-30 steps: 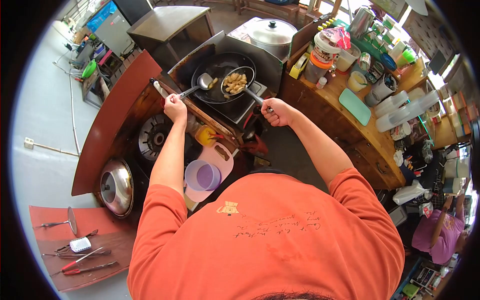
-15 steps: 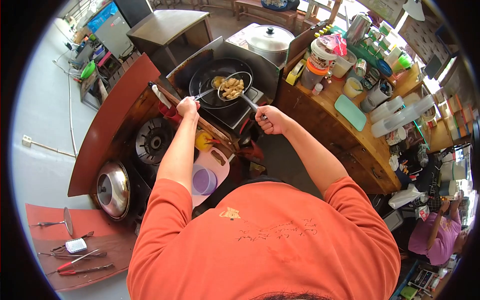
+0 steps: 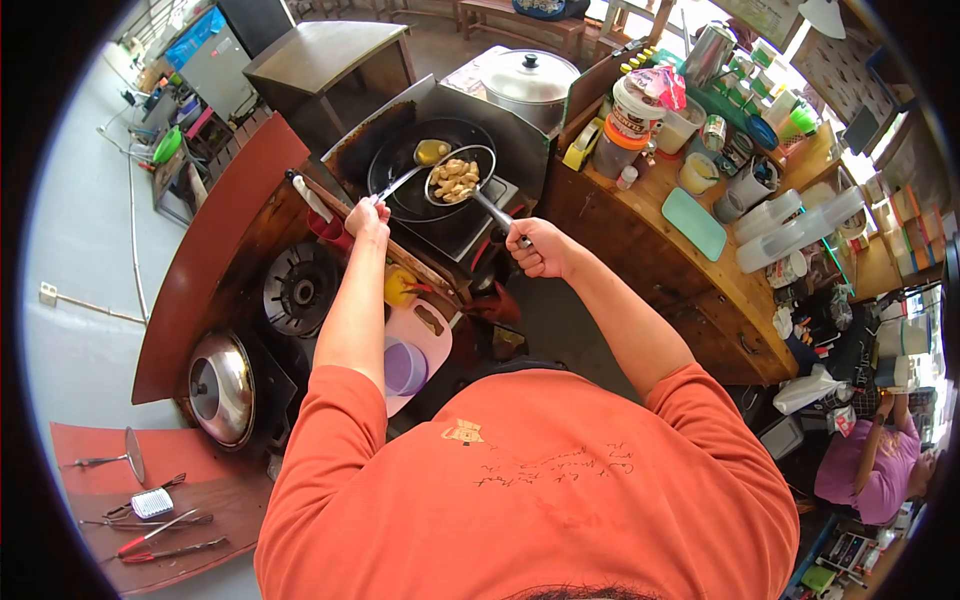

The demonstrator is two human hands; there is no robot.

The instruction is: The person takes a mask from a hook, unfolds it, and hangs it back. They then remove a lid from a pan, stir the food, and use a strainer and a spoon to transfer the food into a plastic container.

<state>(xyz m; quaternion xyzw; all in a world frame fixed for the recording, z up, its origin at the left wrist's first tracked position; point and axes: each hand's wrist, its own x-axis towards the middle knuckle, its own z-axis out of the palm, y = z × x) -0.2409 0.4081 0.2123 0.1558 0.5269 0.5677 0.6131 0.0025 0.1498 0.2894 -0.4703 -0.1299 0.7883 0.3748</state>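
My right hand (image 3: 541,248) is closed around the grey handle of a round strainer (image 3: 491,208), which is held above a black wok (image 3: 392,158). A heap of golden-brown food pieces (image 3: 456,181) lies in the strainer. My left hand (image 3: 369,217) grips the end of a slim metal utensil (image 3: 402,181); it reaches to the strainer's left side, and I cannot make out its head. Yellow oil (image 3: 432,152) shows at the wok's bottom, just beyond the strainer.
Dark metal guards (image 3: 345,150) surround the wok. A lidded pot (image 3: 528,80) stands behind. Left are a gas burner (image 3: 302,288) and a domed lid (image 3: 221,388). A wooden counter (image 3: 640,240) with tubs lies right. A person in purple (image 3: 868,465) is at far right.
The left-hand utensil has shifted a little, and more of the yellow oil shows beside the strainer. The strainer stays over the wok; the whole view has shifted slightly.
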